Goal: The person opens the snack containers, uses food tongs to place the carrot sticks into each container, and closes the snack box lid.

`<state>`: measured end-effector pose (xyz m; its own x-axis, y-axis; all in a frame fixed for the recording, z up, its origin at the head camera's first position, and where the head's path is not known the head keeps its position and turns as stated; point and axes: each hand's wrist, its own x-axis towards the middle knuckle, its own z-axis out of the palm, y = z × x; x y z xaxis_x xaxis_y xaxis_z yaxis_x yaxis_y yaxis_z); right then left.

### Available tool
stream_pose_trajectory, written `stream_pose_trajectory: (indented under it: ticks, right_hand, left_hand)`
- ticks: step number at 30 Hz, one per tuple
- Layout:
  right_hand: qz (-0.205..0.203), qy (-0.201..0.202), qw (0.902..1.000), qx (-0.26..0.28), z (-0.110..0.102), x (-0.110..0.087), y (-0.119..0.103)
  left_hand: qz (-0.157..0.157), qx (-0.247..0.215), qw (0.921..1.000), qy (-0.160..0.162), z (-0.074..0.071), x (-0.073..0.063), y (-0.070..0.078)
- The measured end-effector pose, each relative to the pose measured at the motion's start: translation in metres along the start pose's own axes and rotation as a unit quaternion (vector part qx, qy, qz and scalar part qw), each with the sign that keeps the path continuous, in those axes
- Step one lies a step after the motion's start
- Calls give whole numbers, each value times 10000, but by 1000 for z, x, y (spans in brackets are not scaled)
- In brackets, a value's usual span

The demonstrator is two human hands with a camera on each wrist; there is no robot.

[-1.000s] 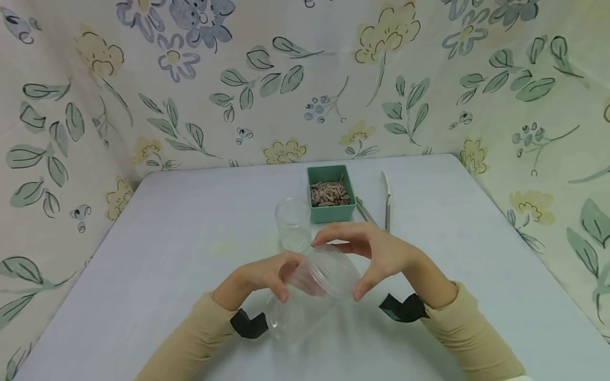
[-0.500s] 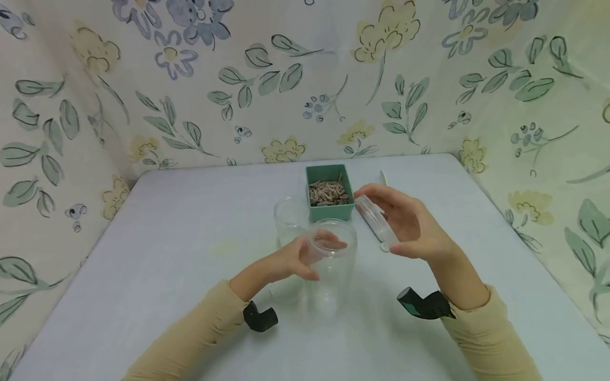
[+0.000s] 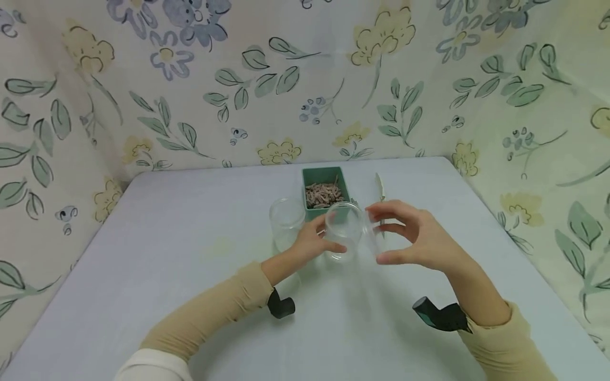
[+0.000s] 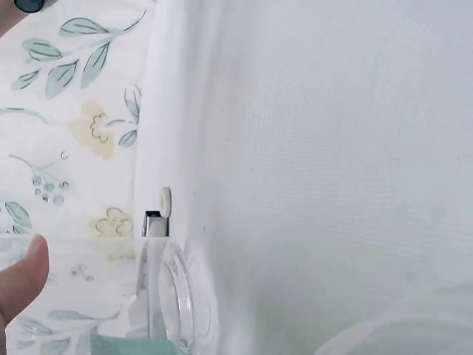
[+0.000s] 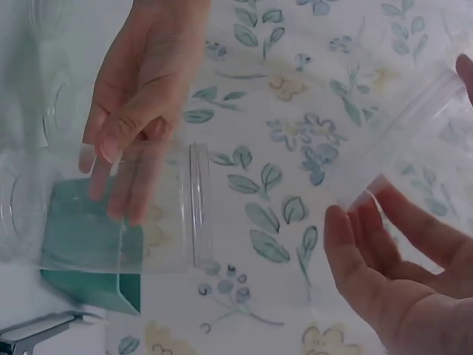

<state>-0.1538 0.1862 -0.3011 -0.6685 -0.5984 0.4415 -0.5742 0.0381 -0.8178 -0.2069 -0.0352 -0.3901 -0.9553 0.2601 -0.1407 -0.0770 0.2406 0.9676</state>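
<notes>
My left hand (image 3: 312, 241) holds a clear plastic jar (image 3: 351, 226), with the thumb in front and fingers behind it. The jar is upright with its round mouth uncovered, overlapping the green box (image 3: 325, 172) in the head view. Just to the jar's right, my right hand (image 3: 414, 233) pinches a clear lid (image 3: 373, 241) on edge between thumb and fingers. In the right wrist view, the lid (image 5: 421, 118) is apart from the jar (image 5: 166, 244). A second clear jar (image 3: 286, 222) stands left of the held one.
Small brown stick-like pieces (image 3: 323, 196) fill part of the green box. Behind my right hand lies a slim knife-like tool (image 3: 379, 185). A faint clear round outline (image 3: 289, 286) shows on the white table (image 3: 190, 254) beside my left wrist. Floral cloth (image 3: 267, 121) hangs behind.
The lid, earlier tilted at the jar's mouth, has come off to the right in my right hand. My left hand has turned the jar upright and moved it forward and right.
</notes>
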Motion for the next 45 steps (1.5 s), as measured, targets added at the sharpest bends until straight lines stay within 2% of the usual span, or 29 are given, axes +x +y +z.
stream_pose_trajectory:
  ticks: [2, 4, 7, 11, 16, 23, 25, 30, 33, 37, 41, 43, 45]
  right_hand:
    - [223, -356, 9976, -551, 3, -4, 2]
    - [573, -721, 9886, -1195, 11, -7, 5]
    - [1121, -1222, 9626, -2145, 28, -10, 12]
    - [1565, -1706, 9314, -2809, 48, -10, 27]
    - [1964, -1709, 9102, -3220, 60, -6, 49]
    - [2373, -1508, 8675, -4104, 77, -2, 66]
    - [2456, -1392, 8588, -4274, 81, -1, 68]
    - [2412, -1275, 8534, -4442, 85, 2, 74]
    - [2472, -1299, 8525, -4419, 86, 3, 76]
    - [2622, -1287, 8460, -4461, 87, 2, 75]
    - [2878, -1387, 8396, -4393, 83, -2, 60]
    - [3111, -1463, 8433, -4132, 75, -6, 48]
    - [3317, -1482, 8523, -3764, 62, -9, 34]
  left_hand:
    - [38, -83, 9999, 83, 3, 0, -1]
    - [57, -59, 9999, 149, 4, 0, -2]
    - [14, 39, 9996, 290, 4, 0, -2]
    - [29, 239, 9982, 546, 5, 0, 1]
    - [165, 508, 9955, 783, 9, 2, 1]
    - [225, 635, 9931, 962, 14, 2, 1]
    - [265, 620, 9926, 1009, 14, 3, 1]
    - [234, 682, 9918, 1052, 16, 2, 2]
    - [73, 783, 9930, 880, 15, -2, 3]
    - [-251, 798, 9946, 622, 11, -12, 2]
    - [-487, 560, 9965, 379, 5, -32, 0]
    - [-540, 337, 9978, 192, 0, -46, -1]
    - [-557, 71, 9984, 19, -6, -62, -1]
